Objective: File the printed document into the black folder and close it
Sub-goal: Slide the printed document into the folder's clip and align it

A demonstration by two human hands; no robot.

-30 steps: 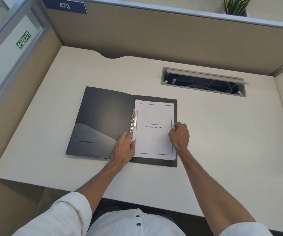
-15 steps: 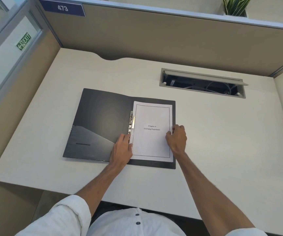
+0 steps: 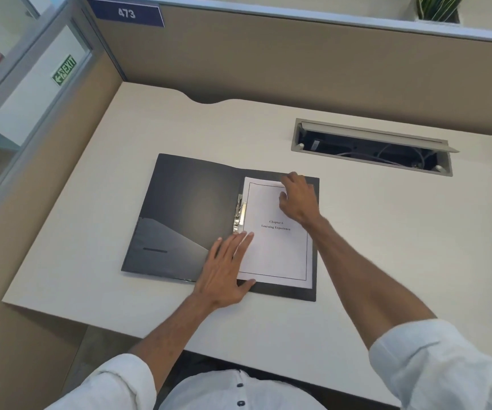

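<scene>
The black folder [image 3: 191, 208] lies spread wide on the desk, its inner pocket at the lower left. The white printed document [image 3: 274, 250] lies on the folder's right half, its left edge against the metal clip [image 3: 239, 214] at the spine. My left hand [image 3: 227, 267] rests flat with fingers spread over the spine and the document's lower left edge. My right hand [image 3: 298, 196] sits at the document's upper right corner, fingers curled down onto the paper's top edge. Whether it pinches the sheets is unclear.
The beige desk [image 3: 386, 232] is boxed in by tan partition walls. A recessed cable tray [image 3: 371, 147] with its lid raised sits at the back right. A potted plant [image 3: 436, 7] stands above the partition. The desk's near edge runs just below the folder.
My right hand moved from the document's right edge up to its top right corner. My left hand flattened and slid slightly down along the spine. The camera view shifted.
</scene>
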